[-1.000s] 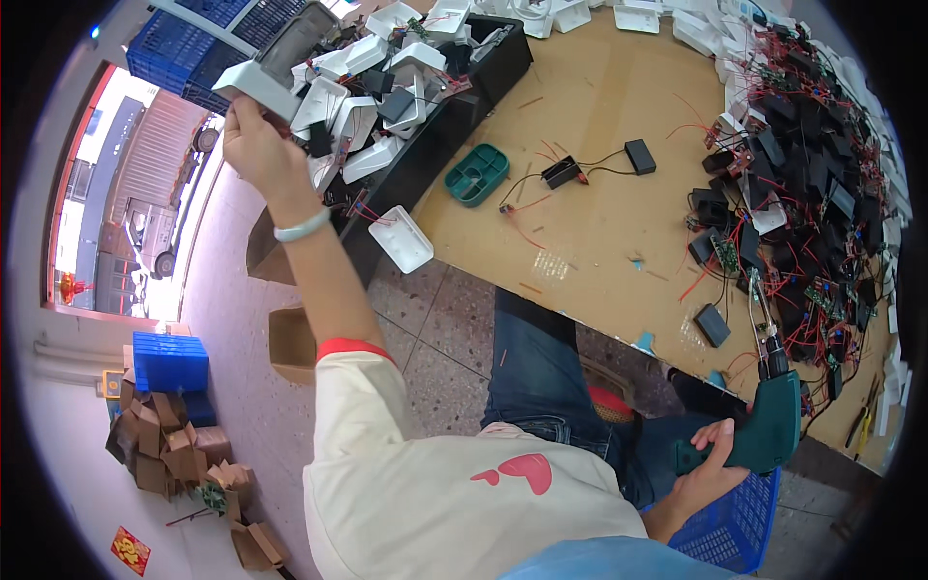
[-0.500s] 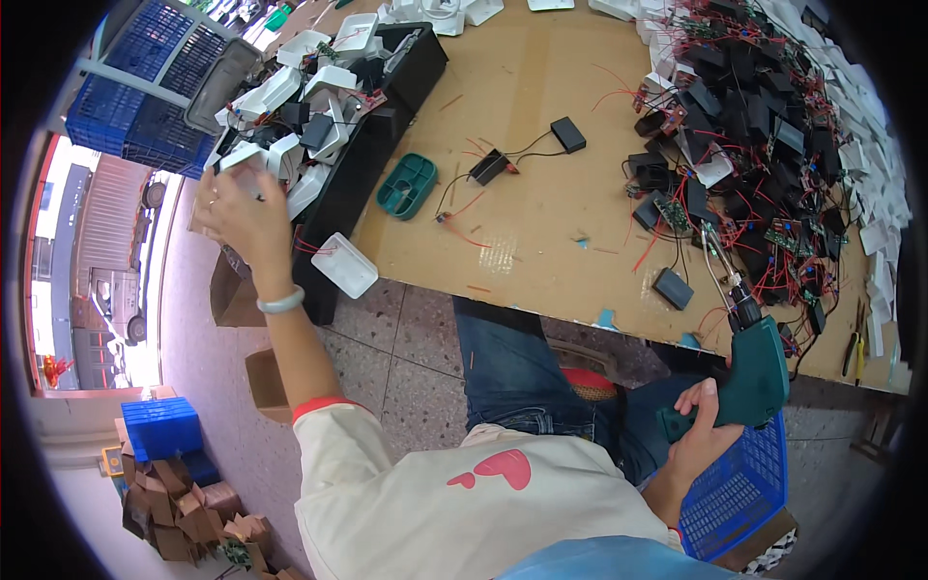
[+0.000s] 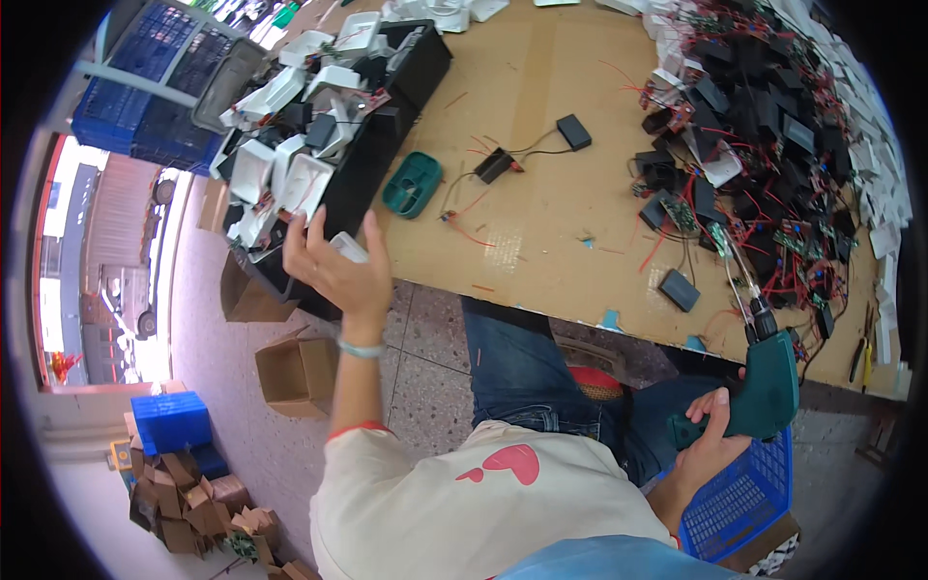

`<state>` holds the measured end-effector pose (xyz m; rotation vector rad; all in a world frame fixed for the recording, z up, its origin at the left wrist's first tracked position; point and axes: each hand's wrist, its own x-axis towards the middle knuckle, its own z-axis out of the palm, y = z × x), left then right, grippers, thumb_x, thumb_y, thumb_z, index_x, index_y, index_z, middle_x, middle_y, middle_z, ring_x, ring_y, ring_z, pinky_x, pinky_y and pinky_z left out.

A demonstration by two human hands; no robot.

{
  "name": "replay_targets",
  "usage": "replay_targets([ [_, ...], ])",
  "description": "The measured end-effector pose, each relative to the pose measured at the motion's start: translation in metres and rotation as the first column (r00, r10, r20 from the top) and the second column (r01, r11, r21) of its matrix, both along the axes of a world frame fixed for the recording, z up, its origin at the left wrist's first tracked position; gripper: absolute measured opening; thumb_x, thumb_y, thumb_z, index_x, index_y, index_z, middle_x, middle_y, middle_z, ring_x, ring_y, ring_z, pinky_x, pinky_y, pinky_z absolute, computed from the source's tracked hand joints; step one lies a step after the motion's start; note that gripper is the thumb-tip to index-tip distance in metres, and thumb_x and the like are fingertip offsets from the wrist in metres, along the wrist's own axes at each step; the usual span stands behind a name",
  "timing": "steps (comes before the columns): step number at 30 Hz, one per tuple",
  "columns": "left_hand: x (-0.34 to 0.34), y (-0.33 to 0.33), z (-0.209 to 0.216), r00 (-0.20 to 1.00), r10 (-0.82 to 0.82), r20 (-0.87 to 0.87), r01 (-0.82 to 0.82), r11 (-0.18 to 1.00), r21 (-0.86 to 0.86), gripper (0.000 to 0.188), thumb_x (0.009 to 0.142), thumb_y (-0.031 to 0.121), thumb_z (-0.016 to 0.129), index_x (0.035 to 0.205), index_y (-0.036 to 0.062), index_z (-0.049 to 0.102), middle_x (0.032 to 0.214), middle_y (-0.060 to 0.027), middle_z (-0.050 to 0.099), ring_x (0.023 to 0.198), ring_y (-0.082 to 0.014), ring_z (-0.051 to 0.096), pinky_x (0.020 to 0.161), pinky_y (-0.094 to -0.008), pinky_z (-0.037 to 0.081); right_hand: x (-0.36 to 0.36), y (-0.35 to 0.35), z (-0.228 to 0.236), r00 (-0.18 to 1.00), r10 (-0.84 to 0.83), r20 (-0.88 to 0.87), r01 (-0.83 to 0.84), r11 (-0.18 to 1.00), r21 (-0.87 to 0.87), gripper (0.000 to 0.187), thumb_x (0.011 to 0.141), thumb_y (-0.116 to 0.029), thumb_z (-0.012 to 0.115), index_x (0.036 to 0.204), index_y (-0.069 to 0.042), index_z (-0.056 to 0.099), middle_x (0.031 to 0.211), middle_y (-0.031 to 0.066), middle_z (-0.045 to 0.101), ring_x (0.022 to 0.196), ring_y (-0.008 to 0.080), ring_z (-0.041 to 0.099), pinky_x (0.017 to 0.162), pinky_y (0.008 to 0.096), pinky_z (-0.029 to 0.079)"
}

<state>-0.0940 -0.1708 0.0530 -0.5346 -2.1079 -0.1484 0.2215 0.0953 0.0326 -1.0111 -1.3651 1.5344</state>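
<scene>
At the table's front left edge, my left hand [image 3: 338, 275] reaches over a white plastic shell [image 3: 349, 247]. Its fingers and thumb are spread, and the shell shows between them; whether they touch it I cannot tell. Just beyond is a black bin [image 3: 406, 82] heaped with white shells [image 3: 307, 184] and wired parts. My right hand [image 3: 713, 440] is wrapped round the handle of a green soldering gun [image 3: 766, 387], whose metal tip points at the pile of black boxes, red wires and circuit boards [image 3: 764, 145]. A wired black part [image 3: 494, 165] lies mid-table.
A small teal compartment tray [image 3: 413, 184] sits beside the bin. Wire scraps lie on the brown tabletop [image 3: 541, 87]. Pliers [image 3: 863, 353] rest at the right edge. Below are a blue basket [image 3: 739, 498] and an open cardboard box [image 3: 295, 375]. White shells are stacked far right.
My left hand has moved right and nearer, from the shells heaped in the bin to the loose white shell at the table edge. My right hand keeps its hold on the soldering gun.
</scene>
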Motion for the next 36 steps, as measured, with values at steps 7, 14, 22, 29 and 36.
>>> replay_targets([
  [7, 0.017, -0.03, -0.07, 0.958, 0.101, 0.269, -0.153, 0.972, 0.18, 0.089, 0.082, 0.017, 0.076, 0.148, -0.0069, 0.021, 0.133, -0.0328, 0.04, 0.125, -0.0479, 0.04, 0.105, -0.0549, 0.035, -0.001, 0.001, -0.002, 0.999, 0.039, -0.019, -0.039, 0.999, 0.015, 0.039, 0.099, -0.006, 0.058, 0.135, 0.008, 0.051, 0.069, 0.0024, 0.047, 0.059, 0.0101, 0.043, 0.056, 0.0281, 0.041],
  [14, 0.0, -0.057, 0.018, 0.872, -0.101, 0.479, 0.083, 0.995, 0.06, 0.027, 0.096, 0.009, 0.055, 0.121, -0.0015, 0.058, 0.111, -0.023, 0.058, 0.102, -0.0425, 0.057, 0.088, -0.0493, 0.047, 0.002, 0.003, 0.004, 0.999, 0.006, -0.037, -0.006, 1.0, 0.004, 0.04, 0.098, -0.004, 0.058, 0.135, 0.009, 0.051, 0.069, 0.003, 0.047, 0.058, 0.0107, 0.044, 0.057, 0.0285, 0.042],
  [22, -0.027, -0.11, 0.084, 0.88, -0.102, 0.464, 0.145, 0.988, -0.059, 0.037, 0.097, 0.007, 0.056, 0.133, -0.0015, 0.053, 0.123, -0.0218, 0.06, 0.109, -0.0343, 0.059, 0.095, -0.043, 0.046, 0.0, 0.005, 0.003, 0.999, 0.041, 0.004, -0.041, 0.999, 0.003, 0.039, 0.096, -0.003, 0.058, 0.133, 0.009, 0.052, 0.07, 0.0054, 0.053, 0.055, 0.0112, 0.048, 0.055, 0.0291, 0.044],
  [29, -0.012, -0.099, 0.036, 0.824, 0.332, 0.46, -0.286, 0.943, -0.169, 0.054, 0.087, -0.005, 0.053, 0.14, -0.0029, 0.045, 0.136, -0.0265, 0.051, 0.125, -0.0443, 0.05, 0.107, -0.0491, 0.039, 0.007, 0.008, 0.006, 0.998, 0.052, -0.04, -0.052, 0.999, 0.01, 0.035, 0.096, -0.001, 0.057, 0.129, 0.009, 0.053, 0.069, 0.005, 0.053, 0.055, 0.0107, 0.047, 0.053, 0.0285, 0.044],
  [36, 0.005, 0.119, 0.053, 0.797, -0.498, 0.342, 0.473, 0.866, 0.161, 0.048, 0.09, 0.004, 0.064, 0.136, -0.0031, 0.052, 0.135, -0.0197, 0.056, 0.125, -0.0341, 0.055, 0.106, -0.0419, 0.043, 0.011, 0.023, 0.011, 0.993, -0.068, -0.095, 0.07, 0.997, 0.013, 0.037, 0.096, -0.001, 0.056, 0.131, 0.009, 0.049, 0.072, 0.0058, 0.052, 0.055, 0.0114, 0.047, 0.054, 0.0288, 0.044],
])
